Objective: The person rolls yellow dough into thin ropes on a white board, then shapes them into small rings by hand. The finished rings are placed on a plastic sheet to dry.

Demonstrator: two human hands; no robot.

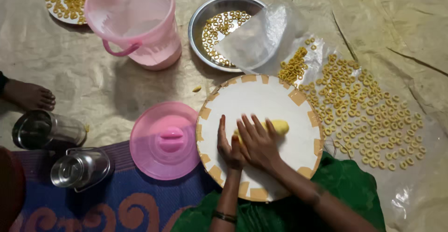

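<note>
Yellow dough [278, 127] on a white board [261, 103] edged with tan tape, beside a pink lid [164, 141] and pink jug [135, 20].

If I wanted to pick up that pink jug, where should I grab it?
Probably by the curved handle on the pink jug. It sticks out toward the lower left, with bare sheet beside it, so come from that side; the body looks wide and smooth.

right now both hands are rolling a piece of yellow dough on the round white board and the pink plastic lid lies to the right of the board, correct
Not quite. The head view shows the pink plastic lid lying to the left of the round white board, not the right. The rest holds: the left hand and right hand are both on the piece of yellow dough on that board.
</note>
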